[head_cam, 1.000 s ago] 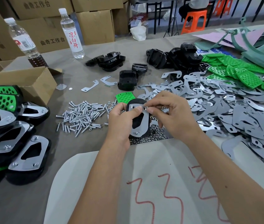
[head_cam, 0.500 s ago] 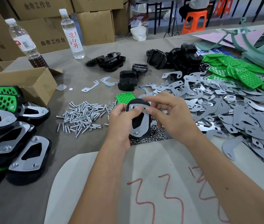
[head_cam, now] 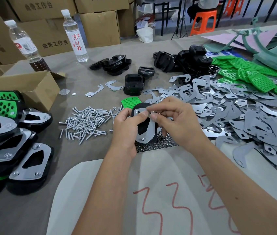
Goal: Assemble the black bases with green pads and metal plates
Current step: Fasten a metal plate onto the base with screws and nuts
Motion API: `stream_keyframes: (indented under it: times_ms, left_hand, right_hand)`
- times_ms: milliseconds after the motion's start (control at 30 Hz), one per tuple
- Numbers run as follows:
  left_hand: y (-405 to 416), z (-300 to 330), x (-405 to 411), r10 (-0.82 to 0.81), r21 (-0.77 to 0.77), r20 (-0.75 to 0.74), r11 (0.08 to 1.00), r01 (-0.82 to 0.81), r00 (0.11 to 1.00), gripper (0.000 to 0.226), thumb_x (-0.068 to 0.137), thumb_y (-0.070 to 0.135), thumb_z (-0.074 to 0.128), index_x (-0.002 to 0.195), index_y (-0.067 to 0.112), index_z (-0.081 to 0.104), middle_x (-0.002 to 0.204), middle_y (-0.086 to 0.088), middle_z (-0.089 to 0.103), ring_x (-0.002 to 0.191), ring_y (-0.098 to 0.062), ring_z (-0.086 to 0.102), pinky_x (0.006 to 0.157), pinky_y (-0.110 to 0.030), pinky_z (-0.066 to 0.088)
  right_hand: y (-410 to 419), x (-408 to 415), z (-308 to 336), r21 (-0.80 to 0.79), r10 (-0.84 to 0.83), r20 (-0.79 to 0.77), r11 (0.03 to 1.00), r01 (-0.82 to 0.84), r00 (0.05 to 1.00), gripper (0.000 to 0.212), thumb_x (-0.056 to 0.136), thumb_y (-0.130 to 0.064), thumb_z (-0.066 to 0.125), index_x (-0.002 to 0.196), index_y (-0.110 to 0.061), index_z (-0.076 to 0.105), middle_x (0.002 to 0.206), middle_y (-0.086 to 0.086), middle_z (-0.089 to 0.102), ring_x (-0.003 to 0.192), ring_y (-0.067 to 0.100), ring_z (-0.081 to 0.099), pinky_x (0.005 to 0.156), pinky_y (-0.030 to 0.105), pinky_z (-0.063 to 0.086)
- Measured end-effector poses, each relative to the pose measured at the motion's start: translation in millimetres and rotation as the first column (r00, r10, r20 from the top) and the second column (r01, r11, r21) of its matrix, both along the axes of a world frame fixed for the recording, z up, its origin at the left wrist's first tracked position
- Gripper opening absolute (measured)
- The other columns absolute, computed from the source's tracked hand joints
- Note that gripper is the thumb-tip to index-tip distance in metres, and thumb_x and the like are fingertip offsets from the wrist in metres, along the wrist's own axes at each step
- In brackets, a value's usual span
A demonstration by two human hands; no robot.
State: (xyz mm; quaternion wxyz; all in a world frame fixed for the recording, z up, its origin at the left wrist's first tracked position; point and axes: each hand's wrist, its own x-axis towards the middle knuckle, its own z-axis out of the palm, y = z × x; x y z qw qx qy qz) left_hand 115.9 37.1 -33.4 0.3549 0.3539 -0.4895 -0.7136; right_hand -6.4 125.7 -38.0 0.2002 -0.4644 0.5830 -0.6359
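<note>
Left hand grips black base with metal plate on top, held up above counter. Right hand pinches small fastener, probably nut, at plate's upper corner, just beside left thumb. Nut heap directly beneath hands; screws left of left hand. Risks: nut slips from fingertips into heap below; nut cross-threads if tilted; plate shifts off holes if left thumb eases.
</note>
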Motion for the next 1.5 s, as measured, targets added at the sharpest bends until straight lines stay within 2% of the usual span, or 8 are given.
stream_keyframes:
  times_ms: [200,433,567,700,833,1033,1300,1500]
  left_hand:
    - [2,-1,-1,-0.022,-0.017,0.003,1.000,0.022,1.000,0.015,0.087,0.004,0.075,0.085,0.012,0.062,0.079,-0.007,0.070,0.068,-0.021,0.067,0.060,-0.032,0.055]
    - [1,1,1,-0.011,-0.006,0.000,1.000,0.011,1.000,0.015,0.087,0.005,0.075,0.096,0.008,0.064,0.076,-0.006,0.069,0.063,-0.020,0.065,0.052,-0.026,0.053]
    - [2,0,0,-0.020,-0.021,0.008,1.000,0.020,1.000,0.014,0.086,0.004,0.075,0.090,0.010,0.063,0.077,-0.007,0.070,0.069,-0.025,0.066,0.065,-0.038,0.054]
    - [2,-1,0,-0.018,-0.023,0.013,1.000,0.018,1.000,0.017,0.086,0.003,0.075,0.081,0.013,0.061,0.076,-0.006,0.070,0.067,-0.023,0.066,0.063,-0.036,0.054]
    - [2,0,0,-0.028,-0.022,0.011,0.999,0.028,1.000,0.017,0.086,0.003,0.075,0.083,0.011,0.060,0.077,-0.007,0.070,0.068,-0.024,0.066,0.066,-0.037,0.054]
    - [2,2,1,-0.066,-0.010,0.014,0.998,0.067,0.998,0.020,0.085,0.002,0.075,0.081,0.013,0.058,0.078,-0.009,0.066,0.072,-0.026,0.063,0.071,-0.041,0.052]
    - [1,2,0,-0.017,0.000,0.023,1.000,0.017,1.000,0.014,0.086,0.003,0.075,0.087,0.010,0.063,0.080,-0.010,0.071,0.070,-0.026,0.067,0.064,-0.037,0.057]
    - [3,3,-1,0.011,-0.017,0.014,1.000,-0.011,1.000,0.024,0.085,0.000,0.075,0.076,0.014,0.058,0.071,-0.004,0.069,0.060,-0.017,0.065,0.051,-0.025,0.053]
  right_hand:
    - [-1,-3,-1,0.016,-0.045,0.079,0.999,0.044,0.996,0.009,0.083,0.000,0.083,0.087,-0.007,0.079,0.075,-0.007,0.065,0.057,0.013,0.061,0.043,0.025,0.050]
    - [-1,-4,-1,-0.009,0.024,0.127,1.000,-0.023,0.992,0.016,0.087,0.004,0.077,0.089,-0.011,0.081,0.079,0.001,0.064,0.061,0.017,0.061,0.046,0.027,0.052]
    - [-1,-4,-2,-0.017,-0.013,0.140,1.000,0.016,0.990,0.010,0.083,0.003,0.082,0.082,-0.006,0.077,0.074,0.000,0.062,0.057,0.019,0.059,0.045,0.026,0.051]
    - [-1,-2,-1,-0.003,-0.016,0.123,1.000,0.016,0.992,0.010,0.081,0.000,0.084,0.084,-0.002,0.075,0.070,-0.001,0.062,0.056,0.018,0.059,0.044,0.026,0.051]
    - [2,-2,3,-0.002,-0.037,0.027,0.999,0.037,0.999,0.009,0.081,0.000,0.085,0.084,-0.003,0.077,0.079,0.009,0.064,0.055,0.017,0.058,0.044,0.026,0.052]
    - [7,-7,12,-0.010,-0.031,-0.358,1.000,0.029,0.933,0.004,0.086,0.003,0.079,0.087,-0.001,0.079,0.086,0.008,0.063,0.063,0.015,0.060,0.043,0.035,0.056]
    - [5,-8,7,0.020,-0.048,-0.283,0.998,0.056,0.958,0.017,0.086,0.003,0.079,0.099,-0.007,0.077,0.087,0.008,0.061,0.069,0.021,0.063,0.042,0.037,0.056]
    - [4,-5,3,-0.007,-0.096,-0.244,0.995,0.097,0.965,0.011,0.085,-0.002,0.082,0.089,-0.011,0.081,0.083,0.006,0.061,0.065,0.014,0.059,0.038,0.028,0.051]
